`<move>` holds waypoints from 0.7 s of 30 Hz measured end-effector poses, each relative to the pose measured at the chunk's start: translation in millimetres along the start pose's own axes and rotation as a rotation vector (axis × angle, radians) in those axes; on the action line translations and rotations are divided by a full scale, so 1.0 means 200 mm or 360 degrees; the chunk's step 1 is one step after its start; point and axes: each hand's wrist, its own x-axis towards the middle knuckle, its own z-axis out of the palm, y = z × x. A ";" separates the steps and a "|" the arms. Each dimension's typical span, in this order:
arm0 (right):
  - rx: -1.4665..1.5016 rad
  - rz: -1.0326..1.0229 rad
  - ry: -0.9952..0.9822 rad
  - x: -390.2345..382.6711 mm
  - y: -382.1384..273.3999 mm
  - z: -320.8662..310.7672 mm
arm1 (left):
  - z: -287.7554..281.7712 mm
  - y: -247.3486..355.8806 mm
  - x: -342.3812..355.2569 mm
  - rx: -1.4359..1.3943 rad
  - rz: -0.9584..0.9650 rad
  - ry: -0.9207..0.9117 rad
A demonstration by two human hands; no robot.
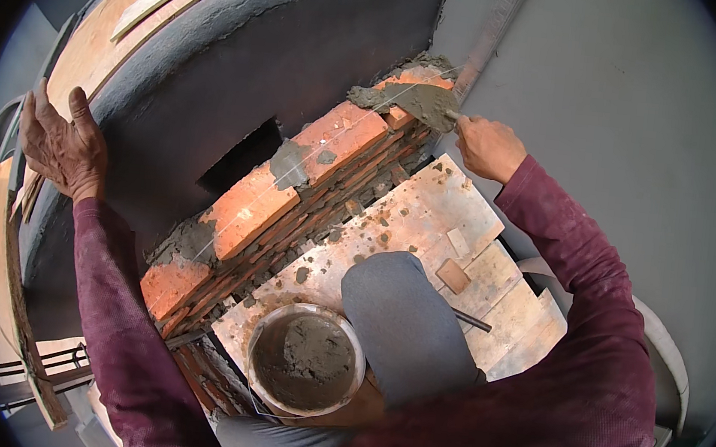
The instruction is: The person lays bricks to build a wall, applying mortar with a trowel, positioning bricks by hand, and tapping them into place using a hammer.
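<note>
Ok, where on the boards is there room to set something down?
Best is the right end of the boards, between the black rod and right sleeve. Another fairly bare patch lies between right hand and brick piece. It's crowded around the bucket, between knee and brick wall.

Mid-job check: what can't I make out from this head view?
All in the head view:
Trowel handle: mostly hidden by the right hand.
Floor of the bucket: covered by mortar.
Inside of the wall opening: lost in darkness.
One end of the dark rod: apparently behind the knee.
</note>
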 end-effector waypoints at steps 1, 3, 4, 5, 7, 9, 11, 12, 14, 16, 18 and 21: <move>-0.0092 -0.0045 -0.0011 0.01 0.04 0.01 | 0.01 0.00 0.00 -0.0004 -0.0002 -0.0004; -0.0127 -0.0123 -0.0078 -0.01 0.08 -0.04 | 0.01 -0.01 -0.01 0.0031 0.0015 -0.0053; -0.0137 -0.0160 -0.0107 -0.02 0.08 -0.06 | 0.01 -0.01 -0.01 0.0037 0.0009 -0.0052; -0.0126 -0.0139 -0.0083 -0.02 0.08 -0.06 | 0.01 -0.01 -0.02 0.0041 0.0004 -0.0052; -0.0112 -0.0080 -0.0049 -0.04 0.09 -0.04 | 0.02 -0.01 -0.02 0.0036 0.0006 -0.0044; 0.0053 -0.0032 -0.0056 -0.05 0.09 -0.03 | 0.01 -0.02 -0.01 0.0081 -0.0003 -0.0057; 0.0372 -0.0003 -0.0103 -0.04 0.09 -0.01 | -0.02 -0.04 0.05 0.0099 0.0031 -0.0058; 0.0401 -0.0007 -0.0022 -0.06 0.12 0.04 | 0.05 -0.01 -0.05 0.0029 -0.0012 -0.0069; 0.0594 -0.0100 0.0190 -0.06 0.10 0.18 | 0.04 -0.02 -0.02 0.0036 0.0020 -0.0069; 0.0546 0.0053 0.0009 -0.06 0.07 0.19 | 0.05 -0.05 -0.01 0.0105 0.0042 -0.0086; 0.0348 0.0089 -0.0006 -0.14 0.05 0.15 | 0.04 -0.04 -0.01 0.0107 0.0040 -0.0074; 0.0472 0.0071 0.0052 -0.19 -0.02 0.11 | 0.03 -0.07 -0.01 0.0104 0.0061 -0.0062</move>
